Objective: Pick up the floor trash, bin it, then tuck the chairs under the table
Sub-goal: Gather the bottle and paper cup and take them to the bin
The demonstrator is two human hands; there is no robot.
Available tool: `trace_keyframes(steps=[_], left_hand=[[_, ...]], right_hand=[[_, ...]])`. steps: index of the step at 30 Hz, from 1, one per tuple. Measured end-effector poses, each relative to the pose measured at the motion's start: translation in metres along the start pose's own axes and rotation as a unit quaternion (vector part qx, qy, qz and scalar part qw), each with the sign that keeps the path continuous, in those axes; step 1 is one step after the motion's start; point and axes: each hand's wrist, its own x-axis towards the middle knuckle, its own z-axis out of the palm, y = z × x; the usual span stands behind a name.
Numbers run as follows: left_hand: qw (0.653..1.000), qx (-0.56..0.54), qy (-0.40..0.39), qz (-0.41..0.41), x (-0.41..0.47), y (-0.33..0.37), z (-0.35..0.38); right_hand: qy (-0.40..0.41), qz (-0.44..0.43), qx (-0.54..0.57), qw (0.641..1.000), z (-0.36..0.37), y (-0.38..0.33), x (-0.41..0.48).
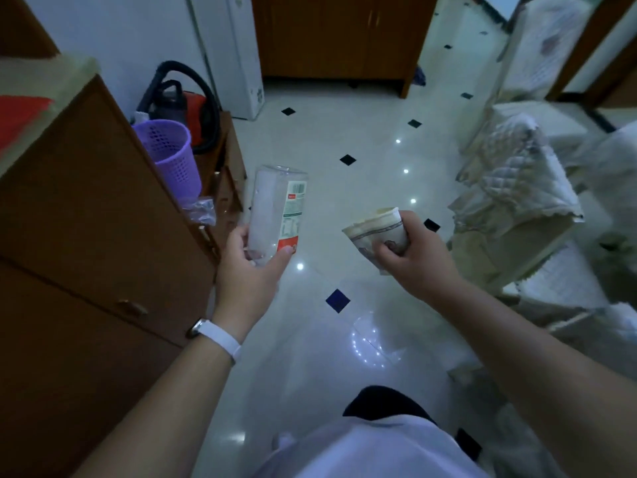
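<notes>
While both bits of trash are off the floor, the left hand (248, 270) curls its fingers (238, 238) round a clear plastic bottle (275, 205) and the right hand (413, 257) grips a crushed paper cup (374, 227) — held out front, probably for binning in the purple mesh bin (169, 157) ahead-left.

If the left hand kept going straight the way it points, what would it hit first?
Likely nothing near: the left hand, gripping the clear plastic bottle, points over open floor toward the far brown cupboard. The purple basket sits left of that line, though depth is unclear.
</notes>
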Motion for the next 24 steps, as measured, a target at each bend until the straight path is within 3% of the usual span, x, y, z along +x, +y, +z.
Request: trace_keyframes(steps=[5,13,18,24], left_hand=[[0.997,0.021,-0.078,0.016,0.074,-0.009,0.027],[0.991,0.042,-0.119,0.051,0.206,0.004,0.106],[0.984,0.100,-0.134,0.068,0.284,0.025,0.161],[0.981,0.089,-0.141,0.104,0.371,0.067,0.210]], right_hand=[[0.058,0.053,-0.018,0.997,-0.004,0.022,0.037],[0.101,0.130,0.002,0.986,0.006,0.087,0.153],[0.075,0.135,0.032,0.987,-0.004,0.113,0.244],[0.112,0.111,0.061,0.986,-0.035,0.123,0.346]])
